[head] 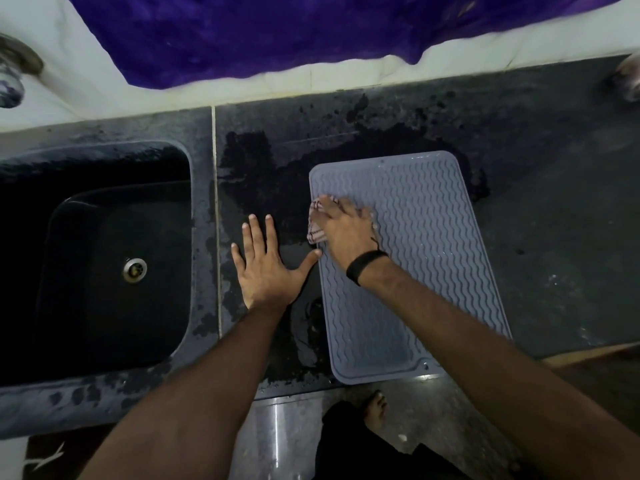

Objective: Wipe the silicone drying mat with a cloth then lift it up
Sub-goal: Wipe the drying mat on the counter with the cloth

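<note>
Mat: grey silicone drying mat (415,258) with wavy ribs lies flat on the wet black counter (540,188), right of the sink (104,258), its near end at the counter edge. Right hand (346,233), black wristband (363,266), presses a checked cloth (316,230) onto the mat's left edge, fingers blurred. Left hand (265,268) flat on the counter, fingers spread, thumb tip touching the mat's edge.

arms: both bare to past the elbow, no sleeves in view | right hand (341,230): black band (363,266) round the wrist, thin dark thread just above it | left hand (266,268): nothing worn | legs: black garment (349,445) | foot (375,410): bare
</note>
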Demonstrator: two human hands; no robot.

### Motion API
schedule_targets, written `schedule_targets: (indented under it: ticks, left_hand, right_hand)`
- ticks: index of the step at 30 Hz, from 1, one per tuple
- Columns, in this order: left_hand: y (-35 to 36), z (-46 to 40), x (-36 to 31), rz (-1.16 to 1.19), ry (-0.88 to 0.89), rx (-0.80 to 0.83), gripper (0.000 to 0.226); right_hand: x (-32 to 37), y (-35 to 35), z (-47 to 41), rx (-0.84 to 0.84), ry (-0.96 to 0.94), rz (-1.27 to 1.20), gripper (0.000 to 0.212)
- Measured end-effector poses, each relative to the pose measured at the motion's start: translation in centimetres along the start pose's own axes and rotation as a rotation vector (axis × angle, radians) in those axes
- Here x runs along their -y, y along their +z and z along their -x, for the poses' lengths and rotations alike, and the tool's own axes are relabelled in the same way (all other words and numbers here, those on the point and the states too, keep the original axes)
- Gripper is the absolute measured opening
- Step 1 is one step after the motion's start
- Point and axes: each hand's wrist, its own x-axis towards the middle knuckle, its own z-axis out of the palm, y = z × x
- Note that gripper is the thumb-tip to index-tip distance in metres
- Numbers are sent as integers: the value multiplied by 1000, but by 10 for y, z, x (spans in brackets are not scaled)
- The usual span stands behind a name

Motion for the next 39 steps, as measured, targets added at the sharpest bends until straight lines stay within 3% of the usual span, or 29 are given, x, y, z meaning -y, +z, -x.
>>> schedule_targets:
  ticks: [4,8,10,13,18,23,27,29,33,39]
  left_hand:
    - [-1,-1,-1,-4,-6,13,120]
    - [-4,-1,-2,-2,-10,30,122]
    - [-5,-1,-3,-4,-14,38,123]
    - [-4,-1,-2,-12,-22,44,123]
    - [0,-2,-1,2,-18,8,123]
    - [0,-1,-1,-1,-8,6,121]
    - [-3,-1,-1,20,-10,20,123]
    - [-4,0,-1,24,-9,27,124]
    - [-5,0,-2,20,-6,20,124]
    - [-2,1,-1,22,0,-3,122]
  right_hand:
    - [-2,-15,5,-26,18,-88,56]
    - [-8,-47,-38,-218,58,-132,64]
    - [-10,-54,-64,-171,64,-126,59]
    - [-7,-46,-76,100,49,-69,44]
    - [0,-31,-28,-5,21,43,46]
    - [1,-28,7,31,-15,6,56]
    - [-6,-48,-24,-115,62,1,66]
    - [-7,-54,-51,-147,97,20,59]
    - [-7,-44,-74,15,93,56,48]
    - [-3,-26,-45,-8,85,8,44]
